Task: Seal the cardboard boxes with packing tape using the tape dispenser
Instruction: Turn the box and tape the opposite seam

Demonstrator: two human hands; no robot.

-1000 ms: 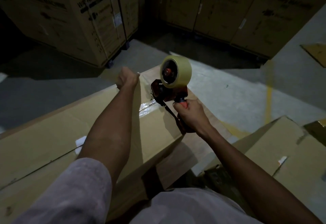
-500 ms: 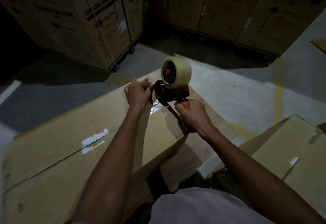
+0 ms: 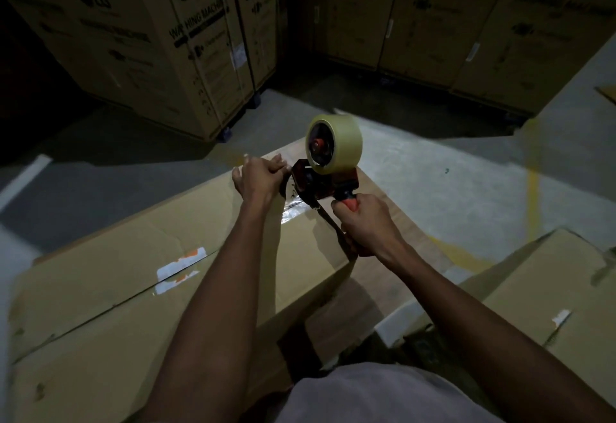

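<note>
Item 1, large box (image 3: 100,289): I see it lying flat across the lower left, its long axis running from near left up toward the far right end, where the work sits; a dark seam line runs along the top, past a torn white label (image 3: 181,269)

Item 2, second box (image 3: 550,296): lower right, apart from the hands, not yet touched

Item 3, tape dispenser (image 3: 321,179): standing on the far right end of the large box, its roll of tape (image 3: 335,144) uppermost; a short shiny strip of tape (image 3: 293,212) lies on the cardboard just under it, toward me

Item 4, right hand (image 3: 365,222): fingers curled round the orange handle, on the near side of the dispenser

Item 5, left hand (image 3: 258,179): fingers bunched at the dispenser's front edge, just left of it, touching or nearly so; I judge it is pinching the loose tape end, though I cannot tell for certain in this dim light

Note: the untaped seam lies leftward and nearer me from both hands, so I judge the pull runs along the long axis, with the right hand leading
</note>
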